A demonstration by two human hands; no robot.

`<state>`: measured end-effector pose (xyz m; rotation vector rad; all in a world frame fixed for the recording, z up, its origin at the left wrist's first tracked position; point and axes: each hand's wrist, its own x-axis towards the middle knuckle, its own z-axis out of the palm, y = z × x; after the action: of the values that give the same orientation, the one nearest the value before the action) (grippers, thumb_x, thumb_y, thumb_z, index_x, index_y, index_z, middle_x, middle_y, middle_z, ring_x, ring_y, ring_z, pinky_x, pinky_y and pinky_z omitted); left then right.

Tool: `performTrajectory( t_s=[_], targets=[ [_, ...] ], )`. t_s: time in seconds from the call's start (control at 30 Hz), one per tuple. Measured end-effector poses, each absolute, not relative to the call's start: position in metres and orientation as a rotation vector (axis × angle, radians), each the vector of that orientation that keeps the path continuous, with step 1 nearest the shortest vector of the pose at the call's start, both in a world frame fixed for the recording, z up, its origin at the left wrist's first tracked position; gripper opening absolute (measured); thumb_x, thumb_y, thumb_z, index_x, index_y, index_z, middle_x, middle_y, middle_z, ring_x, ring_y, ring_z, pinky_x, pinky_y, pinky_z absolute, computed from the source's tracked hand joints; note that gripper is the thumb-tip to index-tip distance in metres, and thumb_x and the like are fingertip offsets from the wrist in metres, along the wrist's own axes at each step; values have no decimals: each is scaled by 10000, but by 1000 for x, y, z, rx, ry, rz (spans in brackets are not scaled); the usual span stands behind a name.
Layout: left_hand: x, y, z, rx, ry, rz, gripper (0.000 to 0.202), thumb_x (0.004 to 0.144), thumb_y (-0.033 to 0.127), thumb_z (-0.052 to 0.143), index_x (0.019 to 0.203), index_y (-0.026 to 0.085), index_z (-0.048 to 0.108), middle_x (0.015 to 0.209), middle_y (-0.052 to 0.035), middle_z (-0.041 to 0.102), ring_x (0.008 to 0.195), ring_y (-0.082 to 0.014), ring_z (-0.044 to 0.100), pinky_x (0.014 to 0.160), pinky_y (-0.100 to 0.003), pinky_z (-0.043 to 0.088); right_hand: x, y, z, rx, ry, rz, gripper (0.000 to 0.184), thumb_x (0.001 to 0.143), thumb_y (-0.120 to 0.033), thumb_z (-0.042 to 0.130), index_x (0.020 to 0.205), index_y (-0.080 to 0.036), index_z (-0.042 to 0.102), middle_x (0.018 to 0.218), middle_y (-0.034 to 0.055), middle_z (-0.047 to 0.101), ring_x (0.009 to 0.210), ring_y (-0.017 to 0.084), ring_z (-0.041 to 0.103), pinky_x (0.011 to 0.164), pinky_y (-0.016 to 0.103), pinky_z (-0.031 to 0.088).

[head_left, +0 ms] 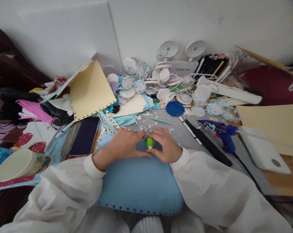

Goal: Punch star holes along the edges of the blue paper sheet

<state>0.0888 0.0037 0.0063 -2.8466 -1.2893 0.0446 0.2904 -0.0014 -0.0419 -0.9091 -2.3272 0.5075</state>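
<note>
My left hand (123, 144) and my right hand (164, 145) meet over a light blue paper sheet (139, 184) with a punched border along its near edge. Between them sits a small green punch tool (150, 142). The fingers of both hands curl round it and press against it. White sleeves cover both arms. Small paper scraps lie scattered just beyond the hands.
A blue glue gun (224, 132) and black pens (204, 139) lie to the right. A dark phone (84, 136) and a cream punched sheet (90, 90) lie to the left. White round paper decorations (161, 84), a blue lid (175, 108) and a paper cup (15, 165) crowd the table.
</note>
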Motion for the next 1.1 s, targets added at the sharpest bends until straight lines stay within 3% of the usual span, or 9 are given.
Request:
performTrajectory(
  t_s=[0.13,0.27,0.4,0.67,1.1],
  targets=[
    [91,3,8,-2851,-1305,39,648,740,796,449,968,198,554,676,-60,680,646,-278,666,517,-289,348,289,-2,-41,-919,-2309,474,168,790,-306,598,886,-177,549,808,67,555,803,247,494,789,406,349],
    [97,6,11,-2921,-1206,-60,597,745,748,516,911,177,574,794,-69,686,752,-269,667,583,-310,408,289,-2,-40,-927,-2311,460,150,789,-301,581,854,-170,547,794,67,542,788,242,486,796,414,343],
    [103,9,8,-2968,-1016,-126,530,815,661,513,860,140,599,825,-82,674,773,-261,656,645,-341,443,290,-2,-41,-916,-2309,432,129,783,-298,547,803,-173,525,768,61,520,770,238,476,797,420,347],
    [103,13,-2,-3007,-919,-177,513,817,629,520,840,125,612,774,-83,673,705,-256,647,630,-358,451,291,-2,-45,-891,-2271,467,106,753,-281,557,792,-197,505,750,29,505,766,224,496,911,464,324],
    [99,12,-7,-2961,-899,-237,522,842,629,480,860,122,602,770,-86,670,687,-252,647,597,-348,448,288,-1,-46,-920,-2285,436,109,758,-272,563,802,-178,528,759,42,524,769,224,488,894,450,333]
  ],
)
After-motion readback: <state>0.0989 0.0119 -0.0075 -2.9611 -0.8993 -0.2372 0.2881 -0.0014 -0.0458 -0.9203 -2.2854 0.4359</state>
